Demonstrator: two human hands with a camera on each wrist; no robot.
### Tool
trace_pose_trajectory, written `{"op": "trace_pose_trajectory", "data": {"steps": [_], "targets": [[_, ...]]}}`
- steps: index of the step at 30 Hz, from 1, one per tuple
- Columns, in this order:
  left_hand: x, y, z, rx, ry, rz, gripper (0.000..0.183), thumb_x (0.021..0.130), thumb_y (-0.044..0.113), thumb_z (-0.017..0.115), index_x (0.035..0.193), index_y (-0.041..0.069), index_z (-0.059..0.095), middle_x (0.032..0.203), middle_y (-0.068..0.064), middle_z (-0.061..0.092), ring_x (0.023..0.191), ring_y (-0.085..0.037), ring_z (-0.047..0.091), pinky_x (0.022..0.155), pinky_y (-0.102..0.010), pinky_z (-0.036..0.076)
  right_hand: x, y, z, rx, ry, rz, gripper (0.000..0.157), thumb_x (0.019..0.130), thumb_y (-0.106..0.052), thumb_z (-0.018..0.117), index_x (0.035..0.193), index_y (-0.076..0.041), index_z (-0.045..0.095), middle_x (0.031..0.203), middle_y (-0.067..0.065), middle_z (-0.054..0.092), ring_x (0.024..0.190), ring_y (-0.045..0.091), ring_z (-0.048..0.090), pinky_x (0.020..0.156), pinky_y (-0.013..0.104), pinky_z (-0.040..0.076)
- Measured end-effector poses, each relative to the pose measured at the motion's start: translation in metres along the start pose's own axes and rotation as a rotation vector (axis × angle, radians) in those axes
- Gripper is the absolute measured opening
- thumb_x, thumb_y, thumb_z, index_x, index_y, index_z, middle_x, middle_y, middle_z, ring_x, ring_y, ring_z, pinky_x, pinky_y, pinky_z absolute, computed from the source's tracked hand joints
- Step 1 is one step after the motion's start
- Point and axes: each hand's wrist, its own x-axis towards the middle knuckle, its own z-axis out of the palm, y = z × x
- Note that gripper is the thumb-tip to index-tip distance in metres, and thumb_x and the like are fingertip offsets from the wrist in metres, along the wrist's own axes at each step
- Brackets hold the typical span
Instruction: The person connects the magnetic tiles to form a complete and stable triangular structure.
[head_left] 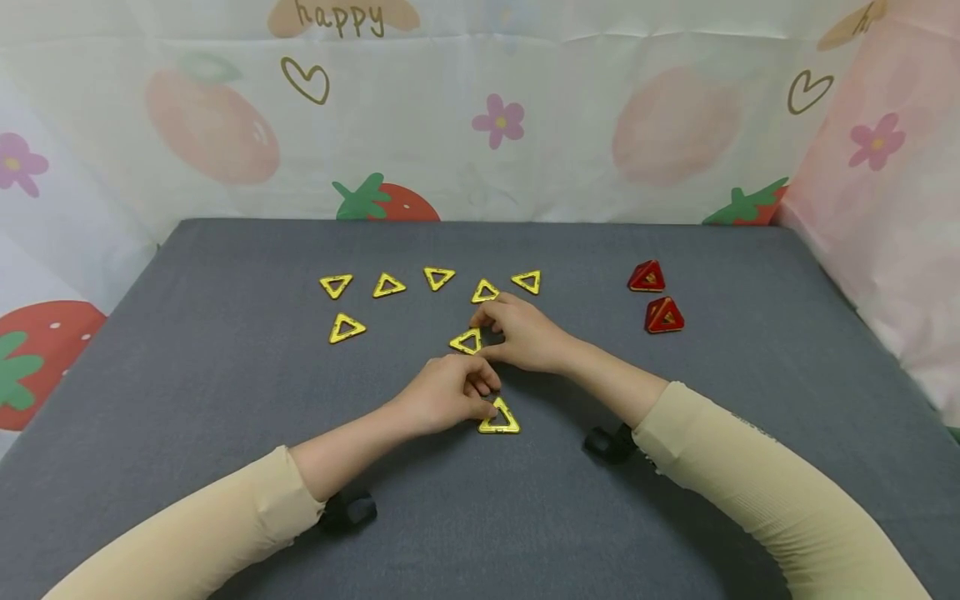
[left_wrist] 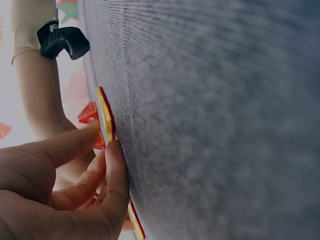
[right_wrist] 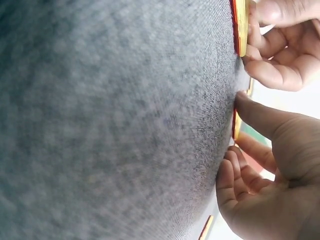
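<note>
Yellow triangular tiles with open centres lie flat on the grey cloth. My left hand [head_left: 446, 392] pinches the nearest yellow tile [head_left: 499, 429], its thumb on the tile's left side. In the left wrist view, that tile [left_wrist: 105, 115] shows a red underside, with thumb and forefinger at its end. Farther back, my right hand [head_left: 528, 333] holds another yellow tile [head_left: 457, 342] between thumb and forefinger. The right wrist view shows this tile [right_wrist: 236, 125] edge-on between them. Just beyond the right fingertips lies a third yellow tile [head_left: 485, 297].
Several more yellow tiles, such as the leftmost one [head_left: 336, 292], lie in a loose row behind and left of the hands. Two red triangular pieces [head_left: 647, 282] sit at the right. A patterned curtain [head_left: 555, 175] closes off the table's [head_left: 225, 275] back edge.
</note>
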Motion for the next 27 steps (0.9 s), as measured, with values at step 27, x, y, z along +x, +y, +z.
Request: {"op": "trace_pose_trajectory", "data": {"steps": [27], "targets": [[-0.004,-0.01,-0.003,0.053,-0.091,0.109,0.046,0.077,0.008,0.084,0.12,0.006,0.067,0.097,-0.007,0.063,0.079,-0.005,0.06,0.071,-0.017,0.053,-0.001,-0.002,-0.001,0.02,-0.016,0.029,0.046,0.088,-0.028,0.075,0.126,-0.008,0.06,0.128,0.012,0.058,0.115,0.028,0.06,0.098,0.039,0.052]]}}
